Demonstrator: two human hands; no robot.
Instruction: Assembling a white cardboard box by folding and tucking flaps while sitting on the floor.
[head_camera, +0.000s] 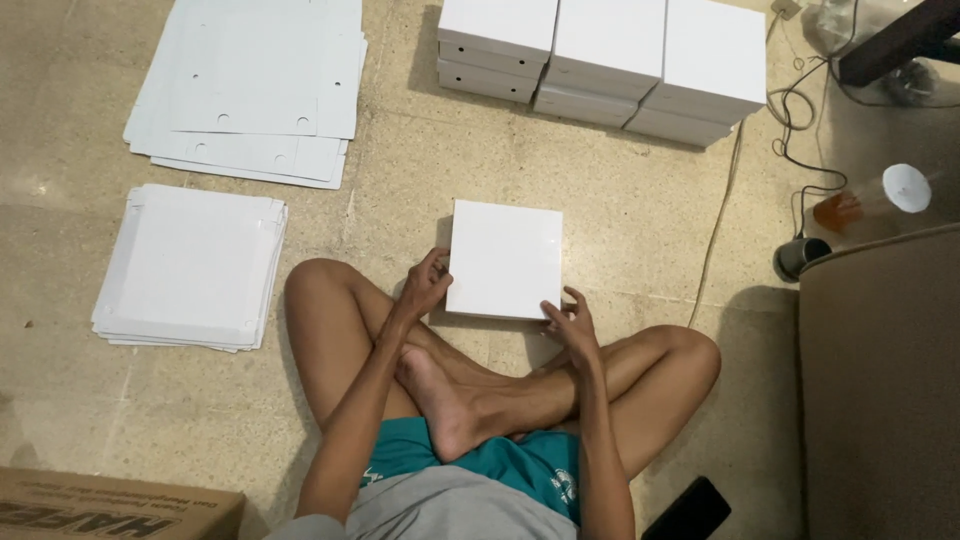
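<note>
White closed box (504, 258) gripped by left hand (425, 287), right hand (572, 325); contents hidden.

Box (505, 258): plain white, glossy. Stacked boxes (600, 60): white. Flat cardboard sheets (190, 265), second pile (250, 85): white, faint blue cast. Floor (620, 210): beige, speckled. Shorts (520, 465): teal, small white emblem. Shirt (450, 505): grey. Carton (110, 505): brown. Phone (688, 512): black. Bottle (870, 200): clear, orange liquid, white cap.

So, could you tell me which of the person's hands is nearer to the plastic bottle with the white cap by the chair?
Right. The right hand grips the white box's lower right corner, on the bottle's side; the left hand holds the far left edge.
</note>
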